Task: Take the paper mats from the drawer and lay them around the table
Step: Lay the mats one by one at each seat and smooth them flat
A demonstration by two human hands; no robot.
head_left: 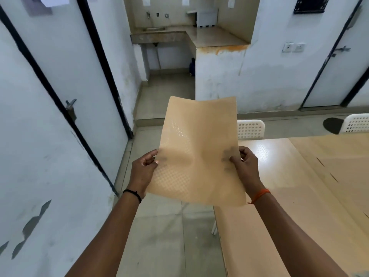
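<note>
A thin tan paper mat [199,140] with a faint dotted pattern hangs in the air in front of me, slightly curled. My left hand [142,170] pinches its left edge and my right hand [246,166] pinches its right edge. The mat is held over the floor just left of the light wooden table [289,196], whose corner lies under my right forearm. More tan sheets [339,156] lie flat on the table's right part. No drawer is in view.
White perforated chairs [250,128] [356,122] stand at the table's far side. A white wall with black-framed doors [60,116] runs along the left. Ahead is a tiled floor [165,226] leading to a counter with a sink [159,35].
</note>
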